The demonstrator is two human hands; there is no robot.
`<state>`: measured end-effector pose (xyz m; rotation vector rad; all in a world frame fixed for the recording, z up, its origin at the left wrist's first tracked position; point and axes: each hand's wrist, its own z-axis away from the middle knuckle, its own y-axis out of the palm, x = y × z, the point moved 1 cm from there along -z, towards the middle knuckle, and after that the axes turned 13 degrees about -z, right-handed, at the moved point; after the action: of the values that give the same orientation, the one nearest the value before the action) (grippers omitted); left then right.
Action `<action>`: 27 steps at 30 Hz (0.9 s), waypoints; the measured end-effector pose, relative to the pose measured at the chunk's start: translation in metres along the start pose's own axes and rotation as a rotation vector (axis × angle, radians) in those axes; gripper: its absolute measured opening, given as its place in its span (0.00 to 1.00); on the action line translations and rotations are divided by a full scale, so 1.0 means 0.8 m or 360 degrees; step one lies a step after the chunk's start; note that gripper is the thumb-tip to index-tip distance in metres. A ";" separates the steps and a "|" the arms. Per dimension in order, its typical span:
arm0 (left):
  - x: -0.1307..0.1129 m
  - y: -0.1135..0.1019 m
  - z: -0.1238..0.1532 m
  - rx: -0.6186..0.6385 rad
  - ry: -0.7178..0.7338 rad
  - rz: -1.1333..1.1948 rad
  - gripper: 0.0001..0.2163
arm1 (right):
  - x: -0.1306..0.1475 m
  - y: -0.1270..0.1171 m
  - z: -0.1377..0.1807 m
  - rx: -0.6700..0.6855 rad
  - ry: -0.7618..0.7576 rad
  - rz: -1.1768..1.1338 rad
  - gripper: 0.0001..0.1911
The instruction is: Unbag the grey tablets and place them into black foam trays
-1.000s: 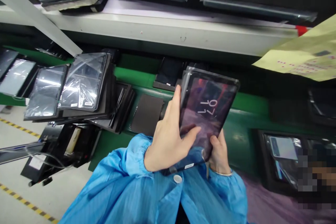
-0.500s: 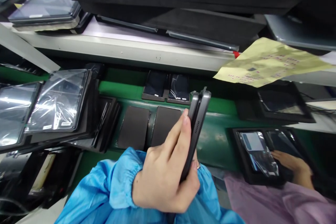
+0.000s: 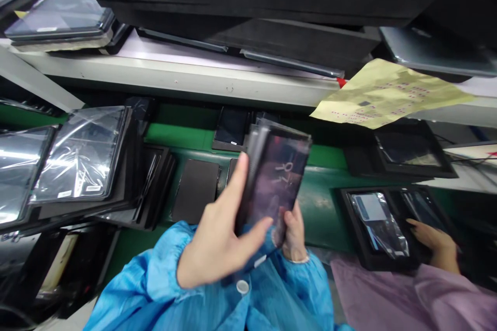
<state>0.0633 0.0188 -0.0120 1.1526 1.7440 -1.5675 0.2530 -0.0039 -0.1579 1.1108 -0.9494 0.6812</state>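
Note:
Between my two hands I hold a pair of dark tablets face to face or stacked; how they meet is blurred. The glossy front of the nearer one is turned toward me, with pale handwritten-looking marks on it. My left hand wraps the left edge, fingers behind and thumb over the lower front. My right hand grips the lower right edge, fingers partly hidden. Behind them, on the green mat, lies a dark flat panel; a second is mostly covered by the tablets.
Film-wrapped tablets are stacked on the left. At the back stands a dark tablet. A white shelf crosses above, with a yellow paper hanging from it. On the right, a co-worker's hand reaches into a black tray.
The tablets have turned from edge-on to showing a glossy front. My right hand has come into view at their right edge, and my left hand has shifted left with its thumb on the front.

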 end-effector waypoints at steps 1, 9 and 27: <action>0.020 0.003 -0.004 -0.0054 -0.0179 0.0171 0.44 | 0.018 -0.003 0.004 -0.0012 -0.0088 0.0035 0.47; 0.103 0.008 0.021 -0.0417 -0.0988 0.1035 0.25 | 0.115 0.027 0.039 0.0257 -0.0122 0.0604 0.27; 0.104 -0.059 0.019 -0.0292 -0.1021 0.0598 0.25 | 0.083 0.019 0.027 0.0025 0.0022 0.0450 0.29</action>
<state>-0.0213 0.0265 -0.0592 0.7183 1.1406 -1.3160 0.2638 -0.0196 -0.0886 0.9928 -1.1021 0.9257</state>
